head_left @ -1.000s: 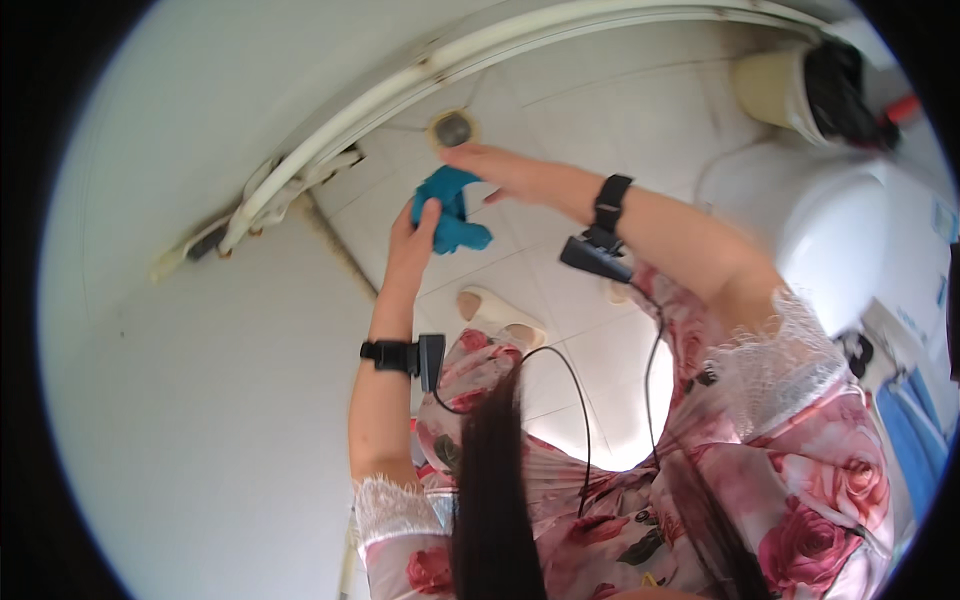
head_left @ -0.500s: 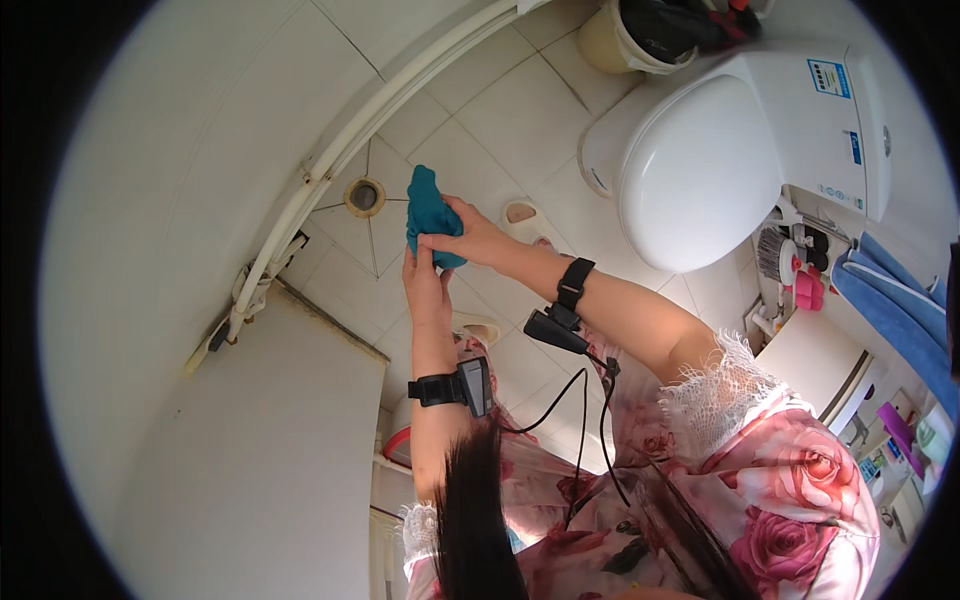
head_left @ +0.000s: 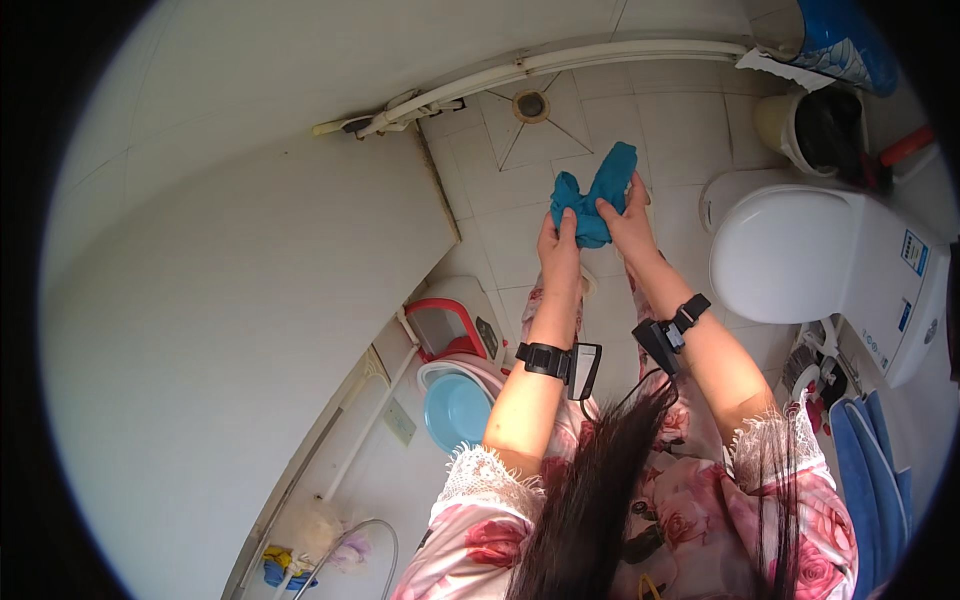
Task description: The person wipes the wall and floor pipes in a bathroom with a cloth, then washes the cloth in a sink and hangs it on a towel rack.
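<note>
A crumpled teal cloth [head_left: 598,222] is held up in front of me, above the tiled floor. My left hand [head_left: 560,248] is closed on its left side, with the thumb pressed on the fabric. On the other side my right hand [head_left: 630,225] grips it, thumb on top and fingers behind. Two ends of the cloth stick up, the longer one beside my right fingers. Each wrist wears a black strap with a small dark device. My fingers behind the cloth are partly hidden.
Right of my arms stands a white toilet [head_left: 785,255], with a bin [head_left: 785,128] lined in black beyond it. A round drain [head_left: 530,106] lies near the wall pipe [head_left: 610,52]. A blue basin [head_left: 455,410] sits at lower left. A blue towel [head_left: 865,480] hangs at right.
My view has turned left, bringing the basin into sight. My hands have moved apart, and the cloth, earlier bunched with one end up, now spreads between them with two ends up.
</note>
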Action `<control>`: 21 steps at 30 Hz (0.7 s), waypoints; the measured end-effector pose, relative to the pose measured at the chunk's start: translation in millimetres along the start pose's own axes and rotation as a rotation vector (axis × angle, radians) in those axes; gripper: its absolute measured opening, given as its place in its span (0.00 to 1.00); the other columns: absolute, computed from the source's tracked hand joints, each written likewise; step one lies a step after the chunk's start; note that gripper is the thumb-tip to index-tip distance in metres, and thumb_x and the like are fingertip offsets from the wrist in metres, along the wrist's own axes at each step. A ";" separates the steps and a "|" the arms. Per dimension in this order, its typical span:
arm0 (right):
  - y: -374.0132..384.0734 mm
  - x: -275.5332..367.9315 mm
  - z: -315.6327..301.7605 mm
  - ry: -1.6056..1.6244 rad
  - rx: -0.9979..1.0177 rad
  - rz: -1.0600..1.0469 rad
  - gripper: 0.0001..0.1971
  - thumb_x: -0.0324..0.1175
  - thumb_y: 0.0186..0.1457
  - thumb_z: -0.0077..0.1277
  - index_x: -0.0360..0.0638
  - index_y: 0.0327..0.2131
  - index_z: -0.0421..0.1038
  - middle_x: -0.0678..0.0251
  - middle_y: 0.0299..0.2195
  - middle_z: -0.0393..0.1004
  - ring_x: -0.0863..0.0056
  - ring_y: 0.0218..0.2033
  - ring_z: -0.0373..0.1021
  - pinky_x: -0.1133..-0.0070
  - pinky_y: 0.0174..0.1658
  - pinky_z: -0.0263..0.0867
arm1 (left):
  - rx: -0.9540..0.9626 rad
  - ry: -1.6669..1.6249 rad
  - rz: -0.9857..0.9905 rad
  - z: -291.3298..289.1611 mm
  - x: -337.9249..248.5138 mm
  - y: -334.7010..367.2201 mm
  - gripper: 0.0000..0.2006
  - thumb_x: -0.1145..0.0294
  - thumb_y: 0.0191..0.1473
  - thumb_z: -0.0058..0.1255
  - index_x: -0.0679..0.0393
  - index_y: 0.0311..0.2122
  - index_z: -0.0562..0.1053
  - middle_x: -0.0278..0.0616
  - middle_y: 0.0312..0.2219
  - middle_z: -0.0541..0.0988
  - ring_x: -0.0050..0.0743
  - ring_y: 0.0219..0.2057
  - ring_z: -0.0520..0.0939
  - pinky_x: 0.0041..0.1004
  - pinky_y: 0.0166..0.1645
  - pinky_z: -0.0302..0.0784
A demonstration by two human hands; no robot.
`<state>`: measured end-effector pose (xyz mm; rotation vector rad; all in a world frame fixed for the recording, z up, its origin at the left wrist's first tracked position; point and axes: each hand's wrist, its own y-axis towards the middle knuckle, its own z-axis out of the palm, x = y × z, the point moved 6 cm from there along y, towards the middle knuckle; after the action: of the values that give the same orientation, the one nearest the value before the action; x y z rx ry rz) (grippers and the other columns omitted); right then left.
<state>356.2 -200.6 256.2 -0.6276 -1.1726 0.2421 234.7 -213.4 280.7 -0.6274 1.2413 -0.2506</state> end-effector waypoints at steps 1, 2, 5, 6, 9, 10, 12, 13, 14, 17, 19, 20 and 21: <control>-1.2 -10.3 7.5 -0.004 0.031 -0.039 0.40 0.31 0.55 0.51 0.46 0.64 0.37 0.48 0.58 0.53 0.65 0.57 0.57 0.75 0.55 0.58 | -0.023 0.014 0.046 -9.7 -3.7 -6.6 0.16 0.63 0.61 0.44 0.63 0.50 0.68 0.37 0.41 0.74 0.22 0.41 0.72 0.23 0.47 0.66; -9.5 -10.0 25.5 -0.007 0.053 -0.075 0.41 0.30 0.55 0.50 0.48 0.65 0.35 0.48 0.58 0.53 0.65 0.57 0.57 0.75 0.56 0.58 | -0.042 0.031 0.086 -26.4 -10.5 -9.6 0.16 0.63 0.61 0.44 0.63 0.49 0.68 0.37 0.40 0.74 0.23 0.40 0.72 0.23 0.47 0.66; -28.2 -24.7 73.3 -0.072 0.084 0.021 0.40 0.32 0.56 0.50 0.46 0.65 0.34 0.51 0.59 0.53 0.66 0.58 0.56 0.75 0.57 0.56 | -0.112 0.146 0.170 -73.8 -35.7 -14.3 0.16 0.64 0.61 0.43 0.64 0.49 0.68 0.39 0.39 0.74 0.23 0.41 0.72 0.23 0.47 0.67; -34.5 -32.4 84.6 -0.104 0.110 0.052 0.40 0.34 0.57 0.49 0.46 0.65 0.34 0.52 0.60 0.53 0.66 0.58 0.56 0.75 0.57 0.55 | -0.142 0.214 0.228 -86.8 -47.4 -20.6 0.16 0.64 0.61 0.43 0.65 0.49 0.68 0.40 0.39 0.74 0.23 0.41 0.73 0.24 0.47 0.67; -55.9 -44.3 147.0 -0.037 0.293 0.131 0.36 0.39 0.56 0.49 0.39 0.63 0.44 0.50 0.60 0.53 0.64 0.60 0.54 0.75 0.59 0.52 | -0.228 0.354 0.381 -134.0 -98.3 -39.0 0.17 0.66 0.60 0.44 0.67 0.50 0.67 0.43 0.43 0.73 0.29 0.43 0.73 0.26 0.50 0.67; -68.3 -34.8 189.1 -0.045 0.403 0.100 0.34 0.38 0.59 0.47 0.40 0.64 0.44 0.54 0.60 0.54 0.68 0.60 0.54 0.77 0.58 0.53 | -0.253 0.442 0.524 -167.5 -123.1 -42.0 0.17 0.67 0.60 0.45 0.68 0.50 0.66 0.46 0.46 0.70 0.31 0.46 0.72 0.27 0.51 0.66; -77.7 1.0 253.6 0.093 0.607 0.044 0.32 0.42 0.61 0.44 0.39 0.63 0.46 0.56 0.60 0.55 0.69 0.60 0.55 0.77 0.59 0.52 | -0.346 0.638 0.731 -180.8 -192.1 -59.1 0.17 0.68 0.59 0.46 0.67 0.50 0.67 0.49 0.50 0.67 0.37 0.49 0.70 0.30 0.52 0.66; -91.3 28.7 293.5 0.091 0.725 -0.062 0.33 0.46 0.61 0.42 0.38 0.63 0.46 0.57 0.61 0.54 0.70 0.60 0.55 0.77 0.59 0.53 | -0.453 0.828 0.937 -188.1 -242.2 -81.7 0.16 0.69 0.58 0.48 0.66 0.50 0.68 0.50 0.50 0.67 0.39 0.50 0.70 0.33 0.52 0.66; -93.9 51.8 326.1 0.120 0.829 -0.123 0.33 0.49 0.62 0.40 0.37 0.63 0.47 0.56 0.61 0.54 0.69 0.60 0.54 0.76 0.59 0.53 | -0.569 1.015 1.152 -183.0 -286.1 -97.8 0.16 0.70 0.57 0.49 0.65 0.49 0.69 0.51 0.51 0.66 0.42 0.51 0.70 0.35 0.53 0.66; -115.8 108.2 414.4 0.021 0.990 -0.327 0.33 0.50 0.61 0.39 0.33 0.60 0.51 0.51 0.59 0.58 0.65 0.59 0.57 0.75 0.56 0.58 | -1.062 1.543 1.571 -188.7 -387.6 -130.9 0.15 0.72 0.53 0.51 0.53 0.47 0.74 0.49 0.49 0.69 0.47 0.53 0.67 0.38 0.53 0.66; -106.5 113.2 436.9 0.070 0.946 -0.330 0.29 0.47 0.61 0.40 0.36 0.58 0.56 0.53 0.53 0.65 0.66 0.55 0.62 0.75 0.54 0.60 | -1.238 1.812 1.594 -195.7 -430.6 -97.8 0.17 0.61 0.54 0.50 0.51 0.49 0.73 0.50 0.52 0.67 0.51 0.56 0.62 0.51 0.56 0.58; -103.5 113.6 439.5 0.090 0.931 -0.278 0.28 0.46 0.60 0.41 0.38 0.58 0.57 0.54 0.52 0.67 0.67 0.54 0.64 0.75 0.53 0.61 | -1.393 2.036 1.400 -210.4 -444.7 -66.7 0.23 0.52 0.54 0.50 0.52 0.51 0.71 0.51 0.55 0.64 0.54 0.59 0.59 0.55 0.58 0.54; -98.9 102.5 438.7 0.094 0.944 -0.266 0.28 0.46 0.60 0.41 0.38 0.58 0.57 0.54 0.52 0.67 0.67 0.54 0.64 0.75 0.53 0.61 | -1.472 2.178 1.283 -220.7 -446.0 -44.2 0.26 0.48 0.53 0.49 0.52 0.52 0.70 0.50 0.56 0.63 0.55 0.60 0.58 0.56 0.59 0.53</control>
<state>-18.2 -84.6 499.4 0.3396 -0.9020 0.4873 -108.7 -92.1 622.7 -0.3485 3.6221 1.7534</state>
